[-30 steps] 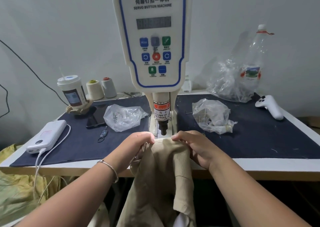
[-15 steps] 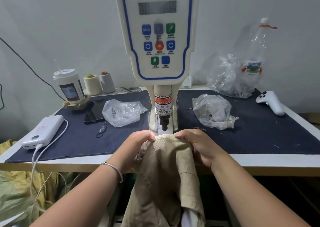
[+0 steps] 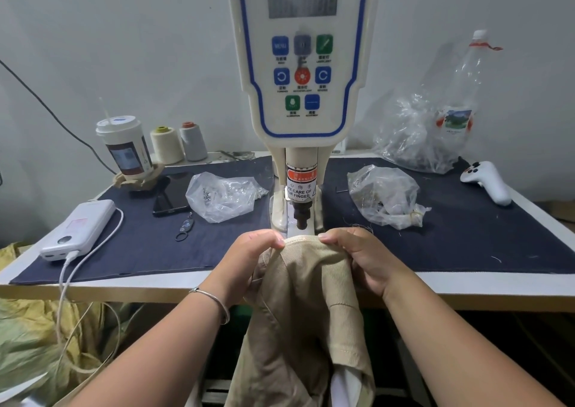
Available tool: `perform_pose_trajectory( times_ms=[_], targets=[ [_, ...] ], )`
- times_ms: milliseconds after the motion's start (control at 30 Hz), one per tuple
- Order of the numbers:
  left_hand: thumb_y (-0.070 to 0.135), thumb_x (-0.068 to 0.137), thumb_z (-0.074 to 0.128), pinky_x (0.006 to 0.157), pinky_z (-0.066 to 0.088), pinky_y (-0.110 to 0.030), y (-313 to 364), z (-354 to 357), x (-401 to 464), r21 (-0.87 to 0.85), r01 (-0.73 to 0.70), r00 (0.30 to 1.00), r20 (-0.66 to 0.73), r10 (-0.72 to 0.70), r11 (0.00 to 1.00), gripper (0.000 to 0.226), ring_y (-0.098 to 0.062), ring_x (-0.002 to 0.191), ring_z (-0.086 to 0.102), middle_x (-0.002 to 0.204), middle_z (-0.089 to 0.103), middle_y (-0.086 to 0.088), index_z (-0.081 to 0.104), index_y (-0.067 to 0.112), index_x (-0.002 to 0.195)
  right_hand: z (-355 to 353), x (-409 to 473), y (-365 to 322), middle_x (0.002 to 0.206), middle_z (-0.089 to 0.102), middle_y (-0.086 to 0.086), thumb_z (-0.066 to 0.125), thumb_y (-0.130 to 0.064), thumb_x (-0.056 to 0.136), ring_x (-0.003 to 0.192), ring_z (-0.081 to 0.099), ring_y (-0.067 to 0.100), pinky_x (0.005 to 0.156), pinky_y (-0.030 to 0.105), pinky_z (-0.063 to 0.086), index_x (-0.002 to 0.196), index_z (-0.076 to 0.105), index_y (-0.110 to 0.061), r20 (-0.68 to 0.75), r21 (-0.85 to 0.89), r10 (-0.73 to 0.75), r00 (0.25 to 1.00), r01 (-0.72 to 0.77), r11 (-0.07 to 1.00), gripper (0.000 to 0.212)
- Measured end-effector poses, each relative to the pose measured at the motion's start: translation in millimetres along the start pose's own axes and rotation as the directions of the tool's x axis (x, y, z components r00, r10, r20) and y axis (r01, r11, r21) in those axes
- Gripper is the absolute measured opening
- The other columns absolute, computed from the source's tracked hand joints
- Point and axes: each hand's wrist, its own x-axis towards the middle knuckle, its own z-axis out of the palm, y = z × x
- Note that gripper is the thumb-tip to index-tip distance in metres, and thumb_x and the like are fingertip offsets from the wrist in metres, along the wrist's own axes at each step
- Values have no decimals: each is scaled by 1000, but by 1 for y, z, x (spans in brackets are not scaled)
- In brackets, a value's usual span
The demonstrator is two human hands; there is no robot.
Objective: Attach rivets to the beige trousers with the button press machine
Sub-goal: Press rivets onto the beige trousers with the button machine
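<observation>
You're getting a single view here, coming from the camera worn on your head, and it's looking forward and slightly down across the near edge of the table (image 3: 466, 288) toward the wall behind. It's sitting close in: the button press machine (image 3: 301, 80) is rising dead centre with its top running off the upper edge, while your left hand (image 3: 249, 260) and right hand (image 3: 361, 257) are reaching in from the bottom with the beige trousers (image 3: 308, 307) between them. The wide lens is bowing the table's edges, and with only one camera running there's no second view sharing any of this.
</observation>
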Motion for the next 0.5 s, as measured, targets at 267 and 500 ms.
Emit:
perform_pose_trajectory(
  times_ms=[267, 500],
  targets=[
    [34, 60, 61, 51, 34, -25, 5, 3, -5, 7, -11, 1000, -2, 11, 1000, 12, -8, 54, 42, 58, 48, 10, 59, 22, 61, -2, 1, 1, 68, 65, 9, 69, -19, 77, 62, 64, 18, 59, 27, 53, 74, 72, -8, 13, 5, -3, 1000, 3, 1000, 12],
    [30, 61, 60, 42, 31, -18, 7, 4, -7, 5, 1, 1000, -8, -1, 1000, 9, -6, 45, 39, 55, 45, 9, 58, 22, 59, -3, 5, 3, 69, 65, 10, 68, -20, 76, 64, 63, 19, 64, 29, 52, 75, 72, -8, 15, -12, 8, 1000, -8, 1000, 12]
  ],
)
